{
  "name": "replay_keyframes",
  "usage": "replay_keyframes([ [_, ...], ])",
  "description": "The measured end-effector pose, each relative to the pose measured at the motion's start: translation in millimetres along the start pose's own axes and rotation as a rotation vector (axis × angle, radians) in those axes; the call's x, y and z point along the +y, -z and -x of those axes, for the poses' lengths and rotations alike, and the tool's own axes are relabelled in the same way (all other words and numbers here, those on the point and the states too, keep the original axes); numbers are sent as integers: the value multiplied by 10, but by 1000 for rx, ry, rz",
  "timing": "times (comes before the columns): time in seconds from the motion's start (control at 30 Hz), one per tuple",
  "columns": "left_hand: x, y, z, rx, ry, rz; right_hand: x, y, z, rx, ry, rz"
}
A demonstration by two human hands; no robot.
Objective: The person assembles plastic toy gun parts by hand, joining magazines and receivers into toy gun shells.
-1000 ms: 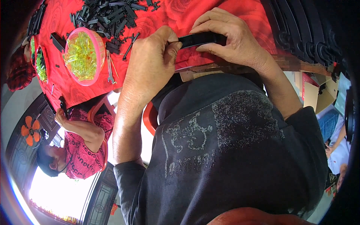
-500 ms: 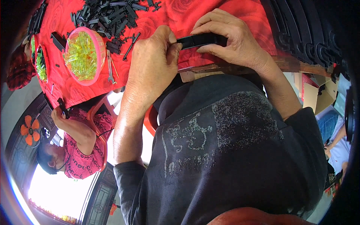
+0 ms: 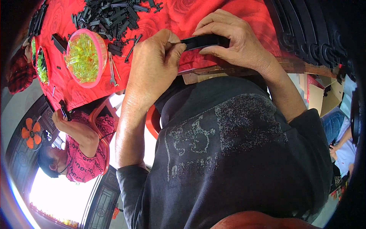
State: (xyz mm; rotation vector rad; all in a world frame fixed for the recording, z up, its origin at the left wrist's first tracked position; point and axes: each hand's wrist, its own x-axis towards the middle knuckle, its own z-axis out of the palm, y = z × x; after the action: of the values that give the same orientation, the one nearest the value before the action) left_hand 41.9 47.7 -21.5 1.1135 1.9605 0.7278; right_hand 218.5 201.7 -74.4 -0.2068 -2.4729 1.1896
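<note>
A long black plastic part [image 3: 206, 41] is held level between my two hands, close to the table's near edge. The thumb and bent fingers of my left hand [image 3: 158, 57] pinch its left end. At the other end, my right hand [image 3: 238, 40] grips the part, thumb below and fingers curled over the top. My fingertips cover both ends, so anything small in the left pinch is hidden. Left of my hands stands a pink-rimmed basket [image 3: 103, 57] filled with clear yellow-green plastic pieces [image 3: 82, 59].
A heap of small black parts [image 3: 108, 19] lies on the red tablecloth [image 3: 183, 15]. Beside the basket is a wrench [image 3: 112, 70]. Long curved black pieces [image 3: 305, 34] line the right side. A co-worker in pink [image 3: 85, 149] sits at left, handling a black piece; cardboard boxes [image 3: 324, 93] stand right.
My left hand's fingers have shifted and bent a little at the part's left end. My right hand and the part stay nearly in place.
</note>
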Motion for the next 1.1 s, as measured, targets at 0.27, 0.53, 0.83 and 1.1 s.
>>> replay_keyframes([
  [0.27, 54, -22, 2, 30, -94, -111, 3, 20, 9, -8, 6, 2],
  [0.53, 38, -41, 8, 27, -93, -127, -8, 15, 35, 38, -2, -41],
  [0.83, 29, -48, 11, 53, -128, -129, -58, 11, 74, 10, 121, 121],
  [1.1, -4, -22, 18, 49, -177, -214, -107, 0, 123, 48, 140, 243],
])
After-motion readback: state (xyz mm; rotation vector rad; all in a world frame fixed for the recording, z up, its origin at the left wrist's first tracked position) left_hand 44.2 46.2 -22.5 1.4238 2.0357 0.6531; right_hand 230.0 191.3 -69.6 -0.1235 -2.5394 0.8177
